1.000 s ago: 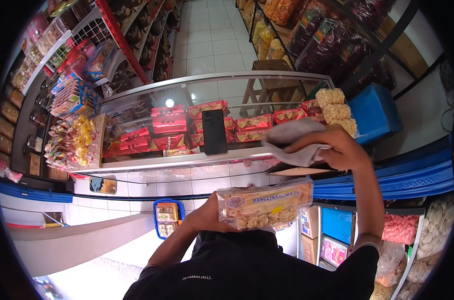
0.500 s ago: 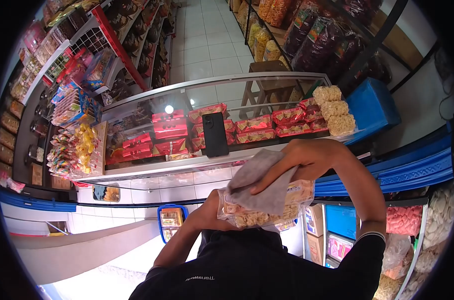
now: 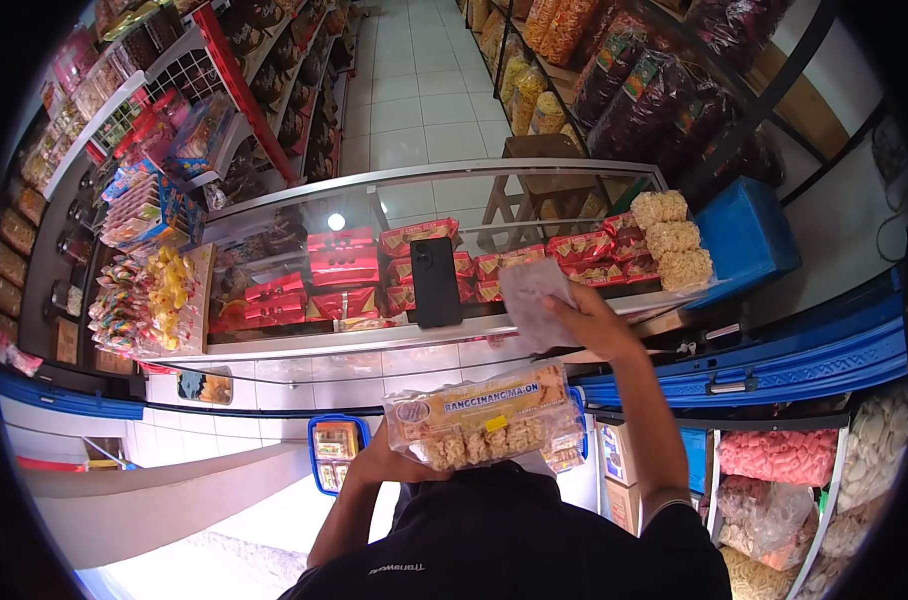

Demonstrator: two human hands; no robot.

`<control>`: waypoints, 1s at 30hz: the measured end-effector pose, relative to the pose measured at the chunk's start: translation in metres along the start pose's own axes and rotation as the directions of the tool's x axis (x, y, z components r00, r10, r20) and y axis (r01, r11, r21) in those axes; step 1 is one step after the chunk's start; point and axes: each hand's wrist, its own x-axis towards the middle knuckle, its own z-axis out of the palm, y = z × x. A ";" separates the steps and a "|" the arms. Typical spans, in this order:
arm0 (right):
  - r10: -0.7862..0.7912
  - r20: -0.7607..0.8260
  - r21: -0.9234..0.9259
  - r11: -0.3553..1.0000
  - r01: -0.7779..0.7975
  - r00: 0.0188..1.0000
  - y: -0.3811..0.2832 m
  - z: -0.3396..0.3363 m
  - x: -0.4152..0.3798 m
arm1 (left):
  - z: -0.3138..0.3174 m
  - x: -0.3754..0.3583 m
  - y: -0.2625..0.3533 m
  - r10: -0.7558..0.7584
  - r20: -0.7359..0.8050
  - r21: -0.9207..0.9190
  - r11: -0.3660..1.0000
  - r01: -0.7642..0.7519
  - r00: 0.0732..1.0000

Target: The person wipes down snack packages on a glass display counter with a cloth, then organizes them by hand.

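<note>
My left hand (image 3: 397,462) is wrapped round the left end of a clear plastic pack of rengginang crackers (image 3: 474,418), in front of my chest. Its printed label faces up, with a small yellow sticker near the middle, and pale crackers show along the lower side. Part of my left hand is hidden beneath the pack. My right hand (image 3: 596,325) pinches a grey cloth (image 3: 536,300) over the front edge of the glass display case, apart from the pack. Just left of the cloth, a black phone (image 3: 434,283) lies on the glass.
The glass display case (image 3: 374,345) holds several red packets (image 3: 344,258). Stacked packs of crackers (image 3: 672,240) stand at its right end beside a blue container (image 3: 749,240). Hanging sweets (image 3: 174,300) are at its left end. A wooden stool (image 3: 544,150) stands behind.
My right hand has lifted the cloth off the cracker pack and moved it forward over the case edge. The pack has shifted left, and its label is now uncovered.
</note>
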 end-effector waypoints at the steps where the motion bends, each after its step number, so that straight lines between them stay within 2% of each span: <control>1: -0.007 -0.052 0.082 0.997 0.012 0.999 0.002 0.013 0.008 | -0.001 -0.001 0.000 0.005 -0.010 0.055 0.998 -0.005 1.000; 3: -0.005 -0.156 0.247 0.968 0.044 0.988 0.007 0.033 0.018 | -0.001 -0.006 -0.005 -0.003 -0.039 -0.003 1.000 0.003 0.999; 6: -0.024 -0.122 -0.147 0.989 0.006 0.992 0.063 0.012 0.052 | -0.004 -0.016 -0.014 -0.040 -0.056 -0.014 0.999 0.040 0.998; 9: 0.068 -0.176 -0.259 0.959 -0.113 0.982 0.043 0.020 0.053 | -0.006 -0.018 -0.007 -0.056 -0.081 -0.027 0.998 0.054 0.995; 11: -0.012 -0.133 -0.397 0.917 -0.043 0.991 0.040 0.018 0.056 | -0.006 -0.020 -0.010 -0.061 -0.097 -0.125 0.991 0.049 0.993; 12: -0.050 -0.112 -0.463 0.886 -0.007 0.992 0.040 0.016 0.058 | -0.007 -0.021 -0.014 -0.089 -0.079 -0.111 0.991 0.080 0.993; 14: -0.182 -0.105 -0.446 0.887 0.117 0.978 0.048 0.014 0.063 | -0.009 -0.019 -0.018 -0.140 -0.038 -0.081 0.987 0.137 0.989; 15: -0.248 -0.107 -0.440 0.880 0.177 0.963 0.052 0.012 0.064 | -0.009 -0.017 -0.015 -0.155 -0.033 -0.164 0.975 0.148 0.987; 18: -0.507 -0.034 -0.691 0.635 0.347 0.861 0.053 0.011 0.064 | -0.006 -0.001 -0.020 -0.112 0.034 0.006 0.994 0.112 0.993; 19: -0.542 -0.085 -0.698 0.631 0.338 0.836 0.034 0.022 0.050 | -0.005 0.006 -0.021 -0.111 0.047 -0.042 0.993 0.113 0.993; 22: -0.445 -0.035 -0.607 0.721 0.335 0.895 -0.008 0.006 0.003 | 0.001 0.030 -0.016 -0.028 0.029 -0.007 1.000 0.028 0.999; 23: -0.302 -0.057 -0.417 0.873 0.252 0.952 -0.018 -0.001 -0.016 | 0.001 0.038 -0.017 -0.027 0.050 0.059 0.998 0.024 0.998; 24: -0.156 -0.045 -0.205 0.968 0.144 0.987 -0.028 -0.011 -0.039 | 0.001 0.047 -0.017 -0.025 0.073 0.143 0.990 0.015 0.997; 25: -0.049 -0.052 -0.170 0.985 0.039 0.997 -0.037 -0.019 -0.062 | 0.002 0.057 -0.014 -0.017 0.076 0.127 0.992 0.007 0.997; 26: -0.097 0.034 -0.133 0.986 0.101 0.995 -0.030 -0.034 -0.080 | 0.008 0.066 -0.003 -0.034 0.091 0.076 0.997 0.027 0.995; 27: -0.060 0.050 -0.091 0.994 0.064 0.997 -0.026 -0.043 -0.097 | 0.027 0.079 0.011 0.078 -0.039 -0.159 0.984 -0.083 0.996; 28: -0.023 0.065 -0.044 0.999 0.026 0.998 -0.028 -0.048 -0.112 | 0.032 0.095 0.016 0.095 -0.014 -0.131 0.987 -0.096 0.995; 30: -0.067 -0.012 0.010 0.998 0.067 0.998 -0.045 -0.050 -0.133 | 0.043 0.127 0.027 0.129 0.044 -0.073 0.989 -0.125 0.991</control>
